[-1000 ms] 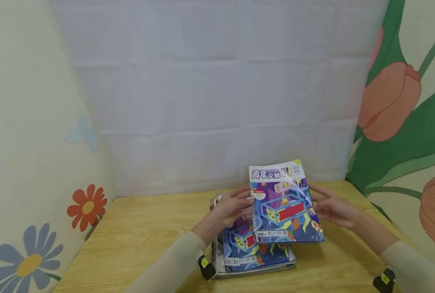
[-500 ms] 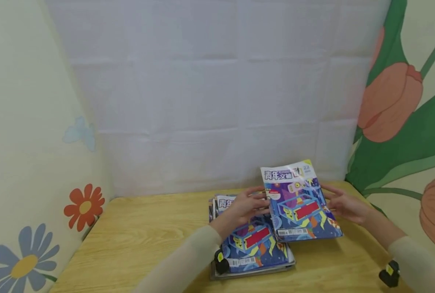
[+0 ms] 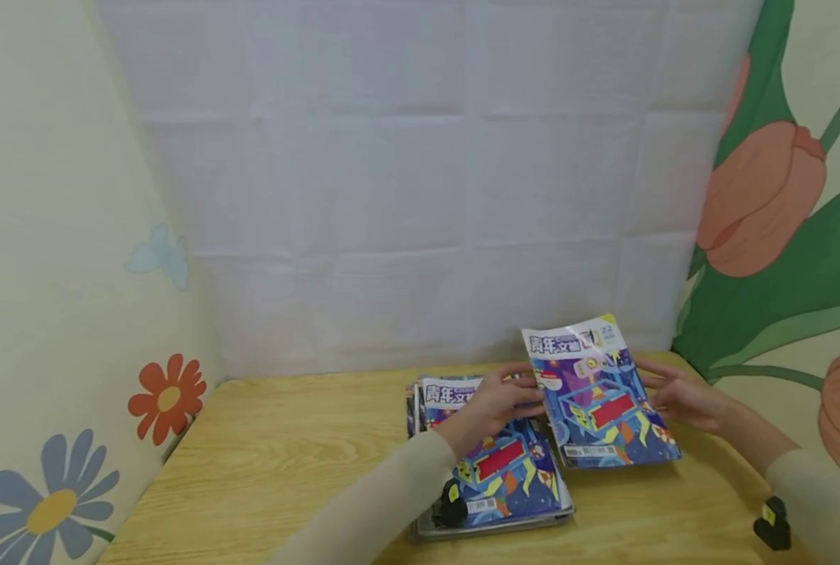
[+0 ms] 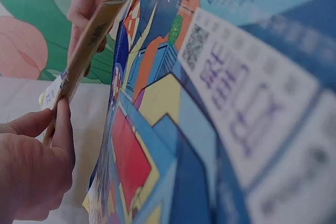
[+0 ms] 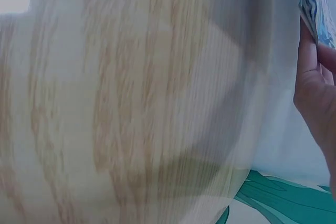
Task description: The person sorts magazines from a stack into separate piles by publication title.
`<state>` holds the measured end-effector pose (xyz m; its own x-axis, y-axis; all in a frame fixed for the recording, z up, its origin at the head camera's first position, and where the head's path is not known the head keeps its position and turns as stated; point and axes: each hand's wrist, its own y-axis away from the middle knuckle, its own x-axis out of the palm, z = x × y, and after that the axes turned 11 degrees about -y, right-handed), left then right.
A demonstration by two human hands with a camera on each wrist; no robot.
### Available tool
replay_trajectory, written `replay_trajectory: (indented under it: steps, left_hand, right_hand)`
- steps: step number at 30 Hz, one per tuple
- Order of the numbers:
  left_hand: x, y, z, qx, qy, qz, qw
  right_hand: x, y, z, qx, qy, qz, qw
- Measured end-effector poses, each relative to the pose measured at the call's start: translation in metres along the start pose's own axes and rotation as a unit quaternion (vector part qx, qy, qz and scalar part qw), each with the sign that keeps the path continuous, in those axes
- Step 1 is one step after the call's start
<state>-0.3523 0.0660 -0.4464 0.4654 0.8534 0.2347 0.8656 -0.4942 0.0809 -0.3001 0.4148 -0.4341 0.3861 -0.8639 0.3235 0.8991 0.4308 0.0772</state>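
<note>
A magazine (image 3: pixel 607 404) with a blue and purple illustrated cover hangs tilted above the right part of the table, held between both hands. My left hand (image 3: pixel 501 404) pinches its left edge; in the left wrist view the thumb and fingers grip the spine (image 4: pixel 89 43). On the opposite edge, my right hand (image 3: pixel 692 399) grips the magazine, and the right wrist view shows its page edges (image 5: pixel 311 6) between thumb and fingers. Below the left forearm lies a stack of magazines (image 3: pixel 512 490), topped by one with the same cover, partly hidden by the left hand and wrist.
The wooden table (image 3: pixel 293 463) runs back to a white cloth (image 3: pixel 420 196) hanging behind it. Painted walls with flowers (image 3: pixel 169 399) and tulips (image 3: pixel 766 200) stand at both sides. Each wrist carries a small black camera (image 3: pixel 772 524).
Both hands have carried the magazine to the right, off the stack, uncovering more of the same-looking cover on top of it. The magazine has tilted slightly more.
</note>
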Motion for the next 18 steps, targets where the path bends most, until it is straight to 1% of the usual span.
replay_trajectory:
  steps: [3,6,10,12,16,18]
  left_hand:
    - [0.007,-0.003,0.003,0.008,-0.006,-0.009,0.9999]
    - [0.014,-0.003,0.005,0.004,-0.026,-0.038,0.9989]
    - [0.024,-0.006,0.007,-0.011,-0.051,-0.077,0.9957]
    - [0.029,-0.010,0.008,-0.017,-0.063,-0.091,0.9937]
    - [0.037,-0.016,0.008,-0.027,-0.080,-0.108,0.9906]
    - [0.040,-0.019,0.009,-0.024,-0.083,-0.105,0.9907]
  right_hand:
    - [-0.005,0.001,-0.002,0.004,0.013,-0.013,1.000]
    - [-0.008,0.002,-0.003,0.003,0.024,-0.017,1.000]
    - [-0.010,0.003,-0.006,-0.001,0.049,-0.036,0.998]
    - [-0.011,0.003,-0.006,-0.001,0.069,-0.048,0.996]
    - [-0.016,0.003,-0.005,-0.002,0.089,-0.053,0.995]
    - [-0.019,0.003,-0.004,0.000,0.094,-0.057,0.994]
